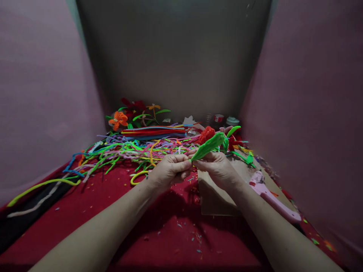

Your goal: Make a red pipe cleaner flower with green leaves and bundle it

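Note:
My left hand (169, 170) and my right hand (217, 167) meet above a red cloth (159, 230), both closed in a pinch on the lower end of a green pipe-cleaner leaf (209, 146). The leaf slants up to the right, its tip next to a red pipe-cleaner flower (207, 134). My fingers curl round the leaf's base, and what lies under them is hidden.
A heap of loose coloured pipe cleaners (133, 149) lies behind my hands, with a straight bundle (154, 132) and finished flowers (119, 119) at the back. A pink glue gun (269, 194) rests on cardboard (215, 198) at right. Small jars (224, 120) stand by the wall.

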Motion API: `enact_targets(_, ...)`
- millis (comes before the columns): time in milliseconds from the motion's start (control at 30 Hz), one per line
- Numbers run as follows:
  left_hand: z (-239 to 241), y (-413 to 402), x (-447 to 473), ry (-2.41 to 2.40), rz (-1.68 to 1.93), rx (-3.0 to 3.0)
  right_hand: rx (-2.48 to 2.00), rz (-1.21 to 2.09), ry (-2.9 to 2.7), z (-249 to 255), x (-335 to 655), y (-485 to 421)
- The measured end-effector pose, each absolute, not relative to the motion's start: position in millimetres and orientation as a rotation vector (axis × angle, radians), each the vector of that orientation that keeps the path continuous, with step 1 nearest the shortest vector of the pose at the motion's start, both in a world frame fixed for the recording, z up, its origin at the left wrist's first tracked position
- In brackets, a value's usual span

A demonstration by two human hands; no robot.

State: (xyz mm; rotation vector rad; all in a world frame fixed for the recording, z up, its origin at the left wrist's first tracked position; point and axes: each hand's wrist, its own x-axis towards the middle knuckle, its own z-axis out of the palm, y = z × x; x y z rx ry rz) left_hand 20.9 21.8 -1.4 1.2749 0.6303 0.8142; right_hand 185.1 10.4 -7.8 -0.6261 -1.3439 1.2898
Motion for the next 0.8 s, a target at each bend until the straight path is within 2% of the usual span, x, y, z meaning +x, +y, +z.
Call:
enact_targets(300,-13,28,15,0.408,0.508,1.146,-0.572,1.330,-1.263,-10,175,-2)
enact_targets(400,-6,25,19,0.583,0.621,1.352,-0.640,1.224,-1.225,-14,176,-2)
enact_targets(633,-16,15,29,1.130,1.092,2.340,-0.745,1.143,-1.102,-26,174,6)
enact_targets(800,-19,16,29,1.135,1.102,2.342,-0.749,1.179,-1.201,-26,173,5)
